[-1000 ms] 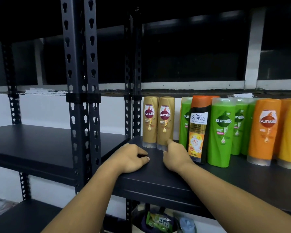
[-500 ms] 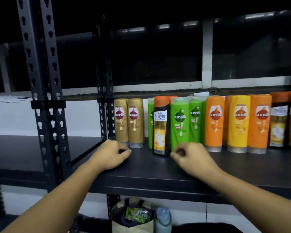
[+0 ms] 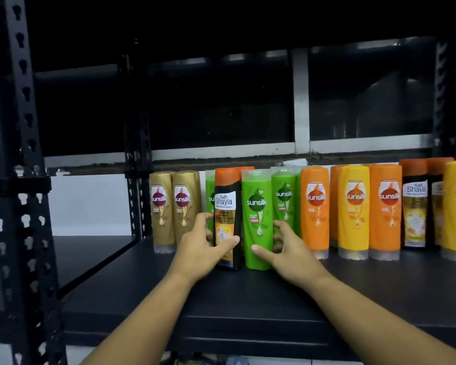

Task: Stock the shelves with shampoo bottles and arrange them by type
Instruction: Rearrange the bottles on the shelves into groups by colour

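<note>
Two hands reach in from the bottom of the head view onto a dark metal shelf (image 3: 248,299) that runs across the middle of the frame. The left hand (image 3: 202,250), just left of centre, grips a black Shayla bottle (image 3: 225,206) with an orange cap. Its thumb lies across the lower front of the label and its fingers (image 3: 205,216) curl round the bottle's left side. The right hand (image 3: 290,250), just right of centre, grips a green Sunsilk bottle (image 3: 257,206) low down, with the thumb on the front. Its fingers (image 3: 279,224) wrap round the right side, between this bottle and a second green bottle (image 3: 284,201) behind it. Both gripped bottles appear to stand on the shelf, touching each other, forward of the row.

To their left stand two gold Sunsilk bottles (image 3: 162,206) side by side. To the right the row holds orange bottles (image 3: 315,206) and yellow bottles (image 3: 353,209) (all Sunsilk by their labels), then more black Shayla bottles (image 3: 415,204) near the right edge. A perforated black upright (image 3: 19,180) fills the left edge, and a dark window (image 3: 221,101) shows behind in the upper half.
</note>
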Demonstrator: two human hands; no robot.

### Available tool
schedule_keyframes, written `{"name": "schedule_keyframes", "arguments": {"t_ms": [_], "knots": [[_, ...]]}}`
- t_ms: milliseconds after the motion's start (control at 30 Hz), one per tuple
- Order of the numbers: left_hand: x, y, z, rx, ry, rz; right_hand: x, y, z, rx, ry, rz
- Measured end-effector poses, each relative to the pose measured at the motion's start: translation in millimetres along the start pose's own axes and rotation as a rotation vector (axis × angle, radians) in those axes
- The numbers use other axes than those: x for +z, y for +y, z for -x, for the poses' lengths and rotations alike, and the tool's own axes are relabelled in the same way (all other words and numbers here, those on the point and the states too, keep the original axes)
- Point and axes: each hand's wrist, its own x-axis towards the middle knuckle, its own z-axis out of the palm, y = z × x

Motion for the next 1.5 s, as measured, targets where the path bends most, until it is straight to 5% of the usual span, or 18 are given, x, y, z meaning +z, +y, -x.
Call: {"name": "schedule_keyframes", "arguments": {"t_ms": [333,733,1500], "knots": [[7.8,2.1,0.3,0.085,-0.111,-0.042,5.1,5.6,-4.2,-0.025,0.066,0.077],[51.6,36.7,1.6,0.054,-0.239,-0.034,-45.3,14.4,11.9,0.169,0.140,0.252],[118.2,68.5,2.2,0.162,-0.184,-0.045,-86.6,48.4,14.6,0.130,0.369,0.301]]}}
